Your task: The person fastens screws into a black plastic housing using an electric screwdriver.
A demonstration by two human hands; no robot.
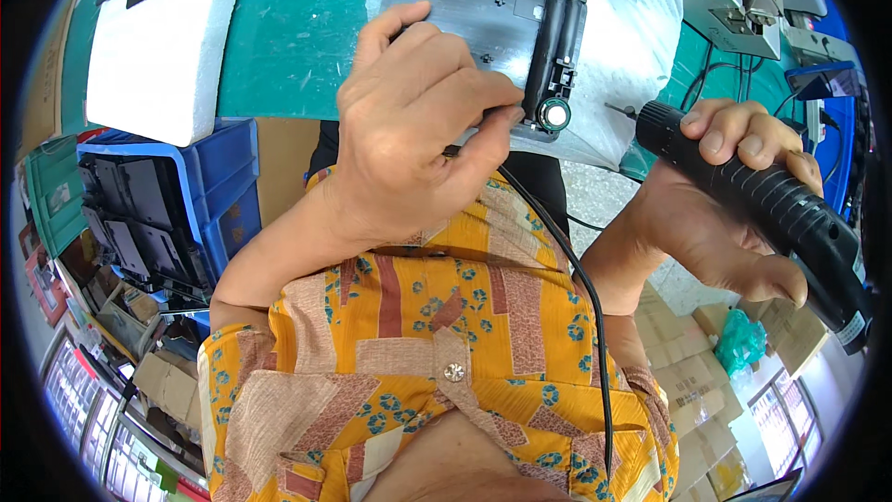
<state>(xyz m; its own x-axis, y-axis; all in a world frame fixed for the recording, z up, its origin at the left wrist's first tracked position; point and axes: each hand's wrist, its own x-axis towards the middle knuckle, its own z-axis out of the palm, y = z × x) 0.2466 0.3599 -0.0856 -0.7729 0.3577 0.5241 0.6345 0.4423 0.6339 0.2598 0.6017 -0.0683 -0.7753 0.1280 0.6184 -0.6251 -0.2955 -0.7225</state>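
Note:
A flat dark grey panel point(455, 0) with small cross-shaped cutouts lies on white foam wrap at the far side. Along its right edge runs a black double-tube part point(556, 33), which ends in a round white-and-silver piece point(554, 114). Bent over the panel's near edge, my left hand point(409, 102) pinches thumb and forefinger together beside that round piece. What the pinch holds, if anything, is hidden; a bit of something dark shows under the fingers. My right hand point(734, 186) is wrapped around a black electric screwdriver point(753, 181), its bit pointing left toward the round piece, apart from it.
A white foam block point(158, 46) lies on the green table mat point(288, 28) at left. Below it stands a blue crate point(228, 186) with black panels point(139, 214). A black cable point(590, 316) hangs down in front of me. At far right is a grey machine point(729, 0).

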